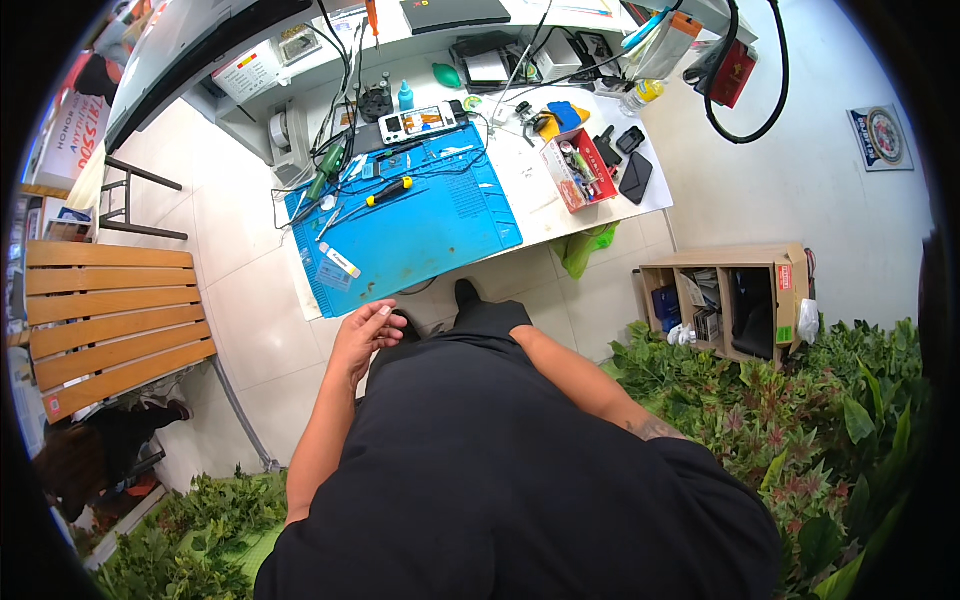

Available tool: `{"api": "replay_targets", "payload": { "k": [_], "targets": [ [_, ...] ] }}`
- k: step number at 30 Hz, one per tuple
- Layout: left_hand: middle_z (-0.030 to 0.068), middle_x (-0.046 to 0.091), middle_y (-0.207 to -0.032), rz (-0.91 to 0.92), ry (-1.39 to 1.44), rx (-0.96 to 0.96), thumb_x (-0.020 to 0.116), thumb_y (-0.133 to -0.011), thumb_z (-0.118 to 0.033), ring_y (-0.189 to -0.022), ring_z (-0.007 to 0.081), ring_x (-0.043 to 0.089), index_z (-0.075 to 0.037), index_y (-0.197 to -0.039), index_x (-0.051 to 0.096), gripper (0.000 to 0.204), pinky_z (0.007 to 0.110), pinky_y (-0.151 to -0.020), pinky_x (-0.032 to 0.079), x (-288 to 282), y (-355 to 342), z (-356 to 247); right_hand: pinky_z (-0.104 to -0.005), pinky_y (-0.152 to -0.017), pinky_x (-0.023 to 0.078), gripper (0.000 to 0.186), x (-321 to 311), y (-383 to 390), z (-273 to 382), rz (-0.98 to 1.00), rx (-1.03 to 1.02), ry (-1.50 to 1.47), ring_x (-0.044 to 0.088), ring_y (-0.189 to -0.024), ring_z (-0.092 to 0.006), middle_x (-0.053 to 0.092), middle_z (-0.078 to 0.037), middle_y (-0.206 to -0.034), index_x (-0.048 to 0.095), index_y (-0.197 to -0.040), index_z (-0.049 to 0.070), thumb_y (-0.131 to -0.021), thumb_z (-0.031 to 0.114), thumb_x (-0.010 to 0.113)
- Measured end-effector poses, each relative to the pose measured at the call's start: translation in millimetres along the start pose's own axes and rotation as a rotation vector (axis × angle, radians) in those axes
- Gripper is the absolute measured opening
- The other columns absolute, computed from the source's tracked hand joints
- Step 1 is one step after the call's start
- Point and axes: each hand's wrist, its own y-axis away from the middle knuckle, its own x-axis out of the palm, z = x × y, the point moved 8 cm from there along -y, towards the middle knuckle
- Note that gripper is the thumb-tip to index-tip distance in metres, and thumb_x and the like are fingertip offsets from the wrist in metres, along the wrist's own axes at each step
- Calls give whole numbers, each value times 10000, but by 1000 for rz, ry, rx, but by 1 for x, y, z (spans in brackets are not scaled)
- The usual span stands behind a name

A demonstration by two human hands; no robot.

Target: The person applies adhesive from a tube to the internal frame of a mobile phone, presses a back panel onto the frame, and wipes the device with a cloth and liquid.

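My left hand hovers just in front of the blue work mat, off the table. Its thumb rests against the forefinger and the other fingers are curled; anything between them is too small to make out. My right forearm bends in toward my hip, where dark cloth hides the fingers of that hand. Closest to my left hand on the mat lie a small white-and-yellow packet and a clear flat piece. Farther back are a yellow-and-black screwdriver, a green-handled tool and a white device with a lit screen.
A red-rimmed box of small items and a dark phone occupy the table's right. A slatted wooden bench stands left, a wooden shelf unit right. Leafy artificial plants border the floor. A black cable hangs upper right.
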Motion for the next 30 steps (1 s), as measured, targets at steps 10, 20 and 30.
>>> {"api": "replay_targets", "payload": {
  "k": [10, 20, 30],
  "targets": [
    [114, 824, -1152, 35, -40, -33, 683, -1175, -312, -932, 163, 783, -22, -1497, 645, 435, 314, -843, 622, 18, -7, 7, -488, -1152, 557, 1001, 11, -32, -16, -108, -60, -34, 707, -1375, -459, 700, -327, -1497, 537, -1658, -11, -986, 722, 645],
    [104, 823, -1156, 11, -48, -56, 684, -1173, -315, -936, 155, 778, -36, -1458, 678, 399, 301, -842, 615, 20, -13, 7, -539, -1006, 611, 591, 4, 49, -103, -121, -475, -329, 795, -1101, -452, 833, -279, -1087, 799, -1129, -74, -1178, 473, 581],
    [224, 737, -1511, 385, -822, -269, 444, -1056, -916, -1442, 360, 666, -51, -1462, 779, 1012, 434, -1214, 506, 55, -53, 86, -516, -1172, 512, 847, 65, -73, -3, 289, -571, -183, 696, -1373, -455, 764, -265, -1437, 790, -1395, 13, -1167, 720, 383]
  ]
}}
